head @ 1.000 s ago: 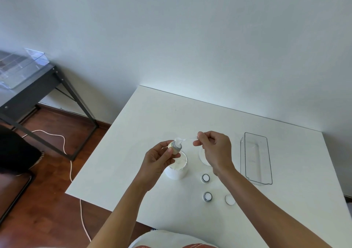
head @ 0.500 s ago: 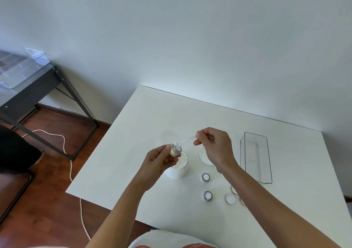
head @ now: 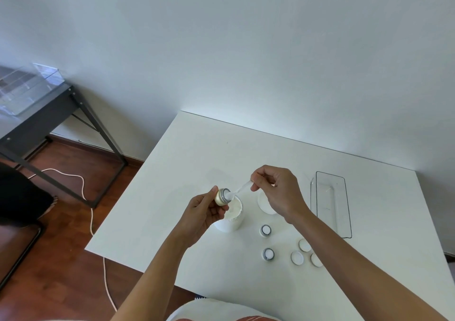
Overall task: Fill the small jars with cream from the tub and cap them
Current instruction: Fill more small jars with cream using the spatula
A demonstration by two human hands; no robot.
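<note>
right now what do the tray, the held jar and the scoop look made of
Tray: clear glossy plastic or acrylic, the table shows through it. Jar: matte gold body, likely metal or coated plastic, with a grey rim. Scoop: translucent whitish plastic, probably.

The far half of the white table is bare, so a hand can pass there. On the right a clear tray blocks the way. Near the front, two open jars and three caps, probably loose, crowd the surface beside the tub.
</note>
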